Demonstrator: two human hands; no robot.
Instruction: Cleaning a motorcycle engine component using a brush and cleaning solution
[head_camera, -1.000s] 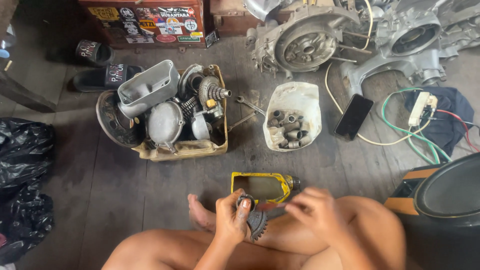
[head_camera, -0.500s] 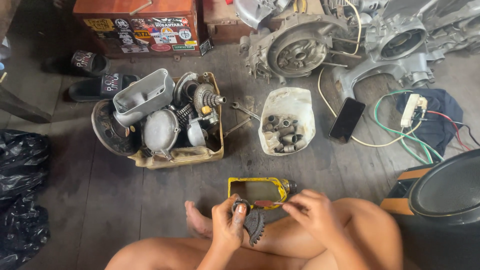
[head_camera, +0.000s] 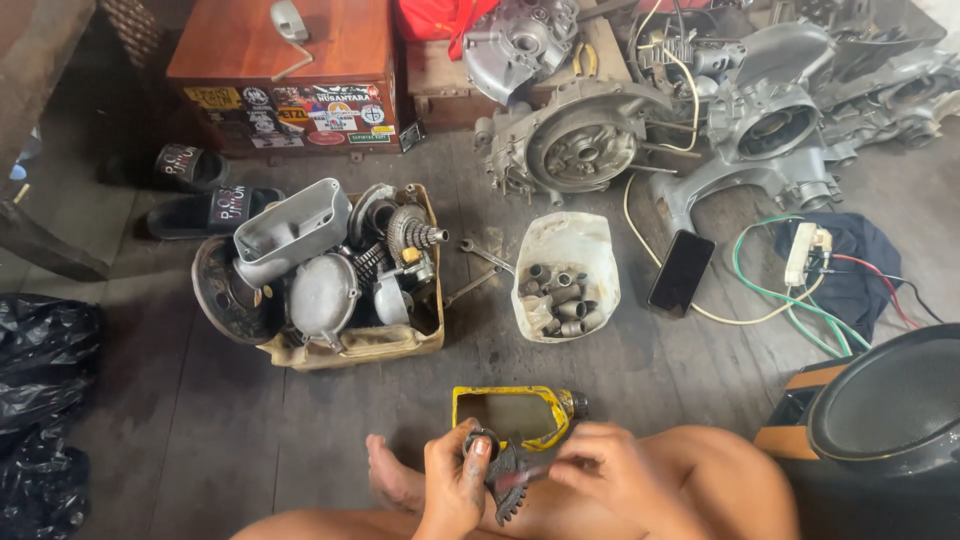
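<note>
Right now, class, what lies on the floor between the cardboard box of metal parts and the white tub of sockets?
In the head view, two spanners lie on the bare wooden floor between the cardboard box and the white tub.

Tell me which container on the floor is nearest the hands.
The yellow cut-open can, lying on its side just above the left hand and right hand. The white tub of sockets and the cardboard box sit farther away.
</note>
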